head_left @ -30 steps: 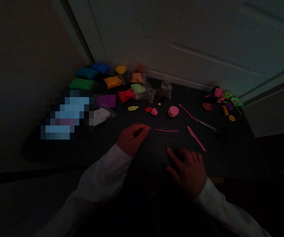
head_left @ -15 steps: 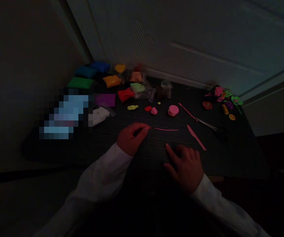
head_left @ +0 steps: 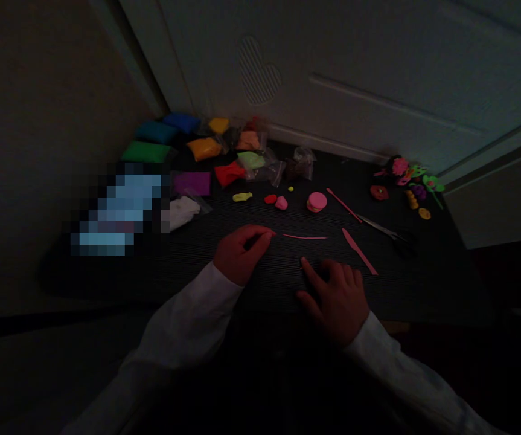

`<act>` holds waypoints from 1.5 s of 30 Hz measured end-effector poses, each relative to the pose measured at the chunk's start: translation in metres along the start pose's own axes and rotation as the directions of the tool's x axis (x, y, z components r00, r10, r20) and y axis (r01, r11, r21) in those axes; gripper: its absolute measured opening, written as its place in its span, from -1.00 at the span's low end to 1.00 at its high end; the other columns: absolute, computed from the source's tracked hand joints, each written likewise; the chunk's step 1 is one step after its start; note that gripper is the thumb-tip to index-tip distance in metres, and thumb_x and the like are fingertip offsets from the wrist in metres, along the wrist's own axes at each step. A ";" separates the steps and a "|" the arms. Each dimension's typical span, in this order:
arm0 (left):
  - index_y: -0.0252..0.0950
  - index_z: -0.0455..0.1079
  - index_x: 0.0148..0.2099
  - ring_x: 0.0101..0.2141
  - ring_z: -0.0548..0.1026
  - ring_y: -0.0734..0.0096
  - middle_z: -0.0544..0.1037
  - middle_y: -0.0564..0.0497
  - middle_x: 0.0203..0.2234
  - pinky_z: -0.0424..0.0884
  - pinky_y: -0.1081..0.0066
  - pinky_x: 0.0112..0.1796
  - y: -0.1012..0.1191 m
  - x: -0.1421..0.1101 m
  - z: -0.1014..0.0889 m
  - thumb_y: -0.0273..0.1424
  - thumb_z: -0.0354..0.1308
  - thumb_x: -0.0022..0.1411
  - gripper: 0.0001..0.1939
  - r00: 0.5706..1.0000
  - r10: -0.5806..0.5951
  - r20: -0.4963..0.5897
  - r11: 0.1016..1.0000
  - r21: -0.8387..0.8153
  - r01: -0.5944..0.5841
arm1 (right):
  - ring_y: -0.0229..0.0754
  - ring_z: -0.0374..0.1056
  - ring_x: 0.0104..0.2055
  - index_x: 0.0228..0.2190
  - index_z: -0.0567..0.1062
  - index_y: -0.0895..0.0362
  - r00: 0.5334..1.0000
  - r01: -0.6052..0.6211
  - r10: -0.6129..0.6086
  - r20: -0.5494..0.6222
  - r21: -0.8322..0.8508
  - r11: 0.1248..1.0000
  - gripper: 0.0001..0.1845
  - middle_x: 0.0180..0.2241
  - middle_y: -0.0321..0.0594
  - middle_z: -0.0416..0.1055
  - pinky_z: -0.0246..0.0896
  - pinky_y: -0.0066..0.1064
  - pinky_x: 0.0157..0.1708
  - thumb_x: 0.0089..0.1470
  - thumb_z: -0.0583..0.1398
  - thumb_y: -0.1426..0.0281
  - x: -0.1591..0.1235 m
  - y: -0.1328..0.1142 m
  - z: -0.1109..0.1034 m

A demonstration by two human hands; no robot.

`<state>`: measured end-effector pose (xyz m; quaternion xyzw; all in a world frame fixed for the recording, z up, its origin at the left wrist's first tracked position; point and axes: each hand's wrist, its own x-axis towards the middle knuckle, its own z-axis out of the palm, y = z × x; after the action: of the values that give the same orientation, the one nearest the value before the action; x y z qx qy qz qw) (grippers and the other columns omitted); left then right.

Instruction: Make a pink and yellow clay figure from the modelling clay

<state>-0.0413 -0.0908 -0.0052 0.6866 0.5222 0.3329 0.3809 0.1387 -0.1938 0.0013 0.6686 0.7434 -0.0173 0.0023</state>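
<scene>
In the dim head view, my left hand (head_left: pixel 243 254) rests over the dark table with thumb and forefinger pinched together. Whatever lies between those tips is too small to make out. Just right of them a thin pink clay strand (head_left: pixel 305 237) lies across the tabletop. My right hand (head_left: pixel 336 300) is open and holds nothing, its forefinger stretched down to the table beside a tiny yellowish speck (head_left: pixel 301 267). Beyond the hands sit a round pink layered clay piece (head_left: pixel 317 202), a pink lump (head_left: pixel 281 203), a red lump (head_left: pixel 270 199) and a yellow-green piece (head_left: pixel 242 197).
A pink plastic knife (head_left: pixel 358 251), a thin pink stick tool (head_left: pixel 344 205) and scissors (head_left: pixel 384 231) lie to the right. Colourful clay figures (head_left: pixel 416 178) stand at the back right. Several bagged clays (head_left: pixel 203 148) fill the back left, near a blurred bright rectangle (head_left: pixel 122 208).
My right hand has shifted slightly left and away from me, its forefinger still on the table. My left hand and the pink strand look nearly the same.
</scene>
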 end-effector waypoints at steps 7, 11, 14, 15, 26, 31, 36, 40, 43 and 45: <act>-0.30 0.44 -0.26 -0.39 0.45 0.45 0.54 0.03 -0.38 0.36 0.43 -0.28 0.000 0.000 0.000 -0.29 0.02 0.12 -0.75 0.999 0.027 0.024 1.000 -0.001 -0.027 | -0.04 0.12 -0.21 0.06 0.20 -0.07 0.999 0.035 -0.035 0.011 -0.004 0.999 -0.42 -0.18 -0.06 0.21 -0.01 -0.17 -0.24 0.03 -0.07 0.02 -0.028 0.008 -0.002; -0.30 0.44 -0.27 -0.39 0.45 0.45 0.54 0.03 -0.38 0.36 0.44 -0.29 0.001 0.001 0.000 -0.29 0.02 0.12 -0.76 0.999 0.040 0.023 0.999 0.008 -0.040 | -0.03 0.12 -0.20 0.07 0.17 -0.07 0.999 0.019 -0.019 0.025 0.002 1.000 -0.41 -0.17 -0.07 0.21 -0.01 -0.16 -0.24 0.04 -0.09 0.01 -0.019 0.005 -0.003; -0.30 0.45 -0.28 -0.39 0.45 0.46 0.54 0.04 -0.38 0.36 0.45 -0.29 0.001 0.001 0.001 -0.30 0.02 0.12 -0.76 0.999 0.047 0.016 0.999 0.021 -0.047 | -0.01 0.12 -0.18 0.08 0.17 -0.06 1.000 0.005 -0.005 0.008 -0.001 1.000 -0.41 -0.15 -0.06 0.21 -0.01 -0.15 -0.23 0.05 -0.12 0.01 -0.004 0.001 -0.002; -0.30 0.45 -0.28 -0.39 0.45 0.46 0.54 0.04 -0.39 0.36 0.45 -0.29 0.001 0.001 0.001 -0.30 0.01 0.12 -0.76 0.999 0.045 0.016 0.999 0.021 -0.046 | -0.01 0.12 -0.18 0.08 0.17 -0.06 1.000 0.003 -0.003 0.003 -0.004 1.000 -0.41 -0.15 -0.06 0.21 -0.01 -0.14 -0.23 0.05 -0.12 0.01 -0.001 0.001 -0.002; -0.30 0.44 -0.27 -0.39 0.45 0.46 0.54 0.03 -0.38 0.35 0.45 -0.29 0.000 0.001 0.000 -0.29 0.01 0.13 -0.75 0.998 0.051 0.026 0.998 0.023 -0.051 | 0.00 0.13 -0.14 0.06 0.20 -0.04 0.999 0.020 -0.020 -0.025 0.009 1.000 -0.42 -0.10 -0.04 0.23 -0.01 -0.14 -0.20 0.03 -0.05 0.03 -0.024 0.006 0.004; -0.30 0.45 -0.28 -0.39 0.45 0.45 0.54 0.03 -0.38 0.36 0.45 -0.30 0.001 0.002 0.000 -0.29 0.01 0.12 -0.75 0.999 0.032 0.024 0.999 0.037 -0.033 | 0.02 0.05 0.01 0.08 0.18 0.10 0.996 0.058 -0.055 -0.074 0.040 0.997 -0.39 0.06 -0.07 0.17 -0.12 -0.08 -0.08 0.06 -0.06 0.06 -0.011 0.001 0.010; -0.28 0.44 -0.27 -0.38 0.46 0.45 0.54 0.04 -0.37 0.36 0.43 -0.27 0.000 0.001 0.000 -0.28 0.00 0.13 -0.75 0.999 0.042 0.032 0.998 0.036 -0.043 | -0.03 0.05 0.04 0.08 0.16 0.16 0.991 0.058 -0.050 -0.126 0.062 0.996 -0.41 0.08 -0.13 0.19 -0.15 -0.11 -0.06 0.08 -0.03 0.12 -0.016 0.003 0.008; -0.27 0.44 -0.26 -0.38 0.46 0.45 0.54 0.04 -0.38 0.37 0.43 -0.27 0.001 0.000 -0.001 -0.27 0.00 0.13 -0.75 0.998 0.043 0.038 0.998 0.040 -0.045 | -0.02 0.01 0.10 0.09 0.13 0.15 0.992 0.078 -0.073 -0.098 0.044 0.996 -0.43 0.13 -0.19 0.13 -0.16 -0.10 -0.05 0.09 -0.03 0.16 -0.023 0.003 0.005; -0.26 0.44 -0.26 -0.39 0.46 0.45 0.54 0.04 -0.38 0.37 0.44 -0.29 0.000 0.000 0.000 -0.26 0.00 0.13 -0.74 0.999 0.044 0.028 0.998 0.041 -0.045 | 0.00 -0.05 0.14 0.11 0.08 0.11 0.992 0.110 -0.108 -0.063 0.036 0.993 -0.42 0.16 -0.25 0.07 -0.18 -0.08 -0.04 0.10 -0.04 0.16 -0.024 0.000 0.007; -0.26 0.44 -0.26 -0.38 0.46 0.45 0.54 0.04 -0.38 0.37 0.44 -0.29 0.000 0.000 0.000 -0.27 0.00 0.13 -0.75 0.999 0.047 0.025 0.998 0.041 -0.048 | 0.00 -0.09 0.17 0.12 0.07 0.10 0.993 0.109 -0.107 -0.040 0.039 0.993 -0.43 0.17 -0.29 0.03 -0.20 -0.06 -0.02 0.11 -0.07 0.15 -0.023 -0.002 0.008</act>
<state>-0.0414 -0.0909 -0.0053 0.7107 0.5078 0.3225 0.3647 0.1395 -0.2171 -0.0064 0.6275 0.7779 -0.0199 -0.0264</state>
